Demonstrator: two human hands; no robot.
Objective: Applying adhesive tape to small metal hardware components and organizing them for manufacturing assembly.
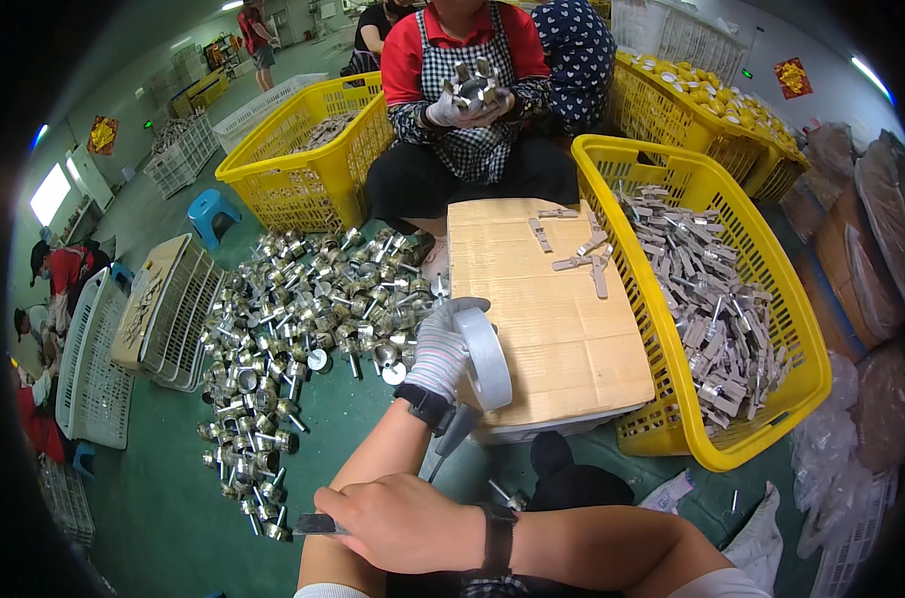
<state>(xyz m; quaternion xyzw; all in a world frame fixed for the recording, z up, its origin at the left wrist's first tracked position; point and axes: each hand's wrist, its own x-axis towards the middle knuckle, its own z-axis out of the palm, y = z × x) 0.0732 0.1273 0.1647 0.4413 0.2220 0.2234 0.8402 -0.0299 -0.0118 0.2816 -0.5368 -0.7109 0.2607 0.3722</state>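
Left hand [441,351]: in a grey knitted glove, fingers curled through a roll of grey tape [486,359]; the roll hangs around the fingers, just over the near left corner of the cardboard-topped surface [542,329]. A dark strap circles the wrist.

Right hand [403,520]: bare, crossed over the left forearm, fingers closed around a small dark flat blade-like tool [313,524], of which only the end shows. A black band sits on the wrist.

Roll of grey tape: wide, smooth, pale grey band, standing on edge with its open centre turned sideways; a darker strip hangs below it.

Surface: flat brown cardboard sheet on a pale box; a few grey angled metal brackets [580,254] lie near its far right corner.

Right of the surface, touching its edge: yellow plastic mesh basket [662,419] holding many more grey metal pieces.

Left of the surface, on the green floor [163,508]: large heap of shiny silver cylindrical metal parts [293,329], with white wire trays [173,319] beyond it.

Beyond the far edge: a seated person in a checked apron, gloved hands [469,103] holding a metal piece; further yellow baskets [303,159] on either side.
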